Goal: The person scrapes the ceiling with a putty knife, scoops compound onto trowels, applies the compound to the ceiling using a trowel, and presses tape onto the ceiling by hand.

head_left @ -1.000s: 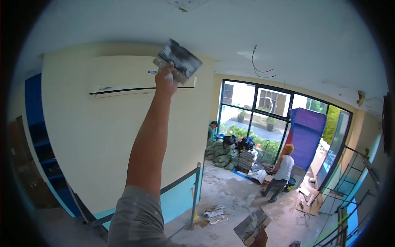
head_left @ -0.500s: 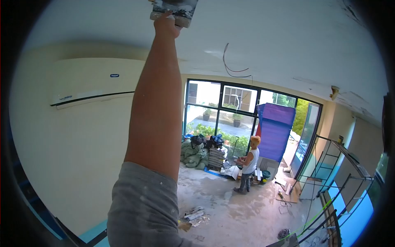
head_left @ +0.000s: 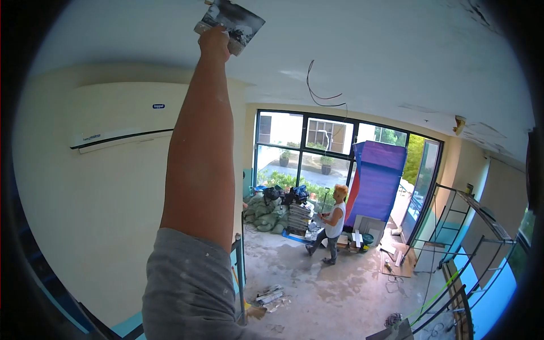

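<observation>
My left hand (head_left: 214, 42) is raised overhead at the end of an outstretched arm, closed on a broad putty knife (head_left: 241, 25). The flat metal blade is smeared with whitish and dark patches and lies close under the ceiling (head_left: 362, 45); whether it touches cannot be told. A small tan bit shows beyond the blade at the top edge, too little to identify. A grey sleeve (head_left: 190, 283) covers my upper arm. My right hand is out of view.
A wall air conditioner (head_left: 124, 113) is at left. Loose wires (head_left: 310, 85) hang from the ceiling. Below, a person in a white top (head_left: 335, 221) is near stacked material (head_left: 299, 218) and green sacks (head_left: 265, 215). Metal scaffolding (head_left: 473, 260) stands right; debris (head_left: 269, 296) lies on the floor.
My left hand and the putty knife have shifted left and slightly down in view, with the blade turned clockwise. The person below has stepped left.
</observation>
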The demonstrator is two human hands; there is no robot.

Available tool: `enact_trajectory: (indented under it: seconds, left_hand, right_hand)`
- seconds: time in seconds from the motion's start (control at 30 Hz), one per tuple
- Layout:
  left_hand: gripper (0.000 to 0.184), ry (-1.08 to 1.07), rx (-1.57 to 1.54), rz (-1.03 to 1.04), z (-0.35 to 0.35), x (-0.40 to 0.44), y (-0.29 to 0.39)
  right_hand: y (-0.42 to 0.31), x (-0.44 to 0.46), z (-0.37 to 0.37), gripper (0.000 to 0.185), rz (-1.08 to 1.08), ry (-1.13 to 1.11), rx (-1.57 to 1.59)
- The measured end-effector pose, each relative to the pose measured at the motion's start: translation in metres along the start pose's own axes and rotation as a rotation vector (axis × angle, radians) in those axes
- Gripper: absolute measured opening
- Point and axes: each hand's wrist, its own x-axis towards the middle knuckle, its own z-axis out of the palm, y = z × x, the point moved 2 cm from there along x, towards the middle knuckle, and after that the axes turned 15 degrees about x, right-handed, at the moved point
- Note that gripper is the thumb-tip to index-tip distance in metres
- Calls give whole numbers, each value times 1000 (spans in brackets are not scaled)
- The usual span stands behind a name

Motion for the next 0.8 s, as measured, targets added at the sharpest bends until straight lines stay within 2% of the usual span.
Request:
enact_trajectory:
  seconds: [0.1,0.13,0.2,0.23,0.27,0.33,0.43,0.5,0.57,0.7,0.8]
  left_hand:
    - [36,-74,662,242,-31,-37,5]
    - [35,-76,597,163,-33,-41,0]
    - [34,-76,462,8,-38,-46,-9]
    - [33,103,71,-135,-43,-45,-12]
    - [33,277,-325,-273,-45,-46,-16]
    - [32,508,-549,-337,-52,-45,-21]
    - [35,607,-92,-169,-92,-37,-23]
    - [37,592,108,-126,-112,-30,-23]
    - [38,605,118,-138,-126,-24,-28]
    - [39,665,154,-124,-155,-20,-41]
    - [35,670,194,-135,-134,-2,-85]
  right_hand:
    - [21,11,21,50,200,-75,-12]
    - [16,14,23,49,264,-100,-17]
    - [8,18,29,47,718,116,752]
    - [0,17,34,46,936,232,1139]
    - [1,15,37,45,904,233,1177]
    - [7,10,44,44,842,236,1250]
    - [-32,16,40,44,948,257,1255]
    - [-12,10,45,43,957,198,1222]
    - [9,4,48,42,956,155,1194]
    - [38,-1,62,43,786,18,946]
    - [60,-5,77,44,474,-152,555]
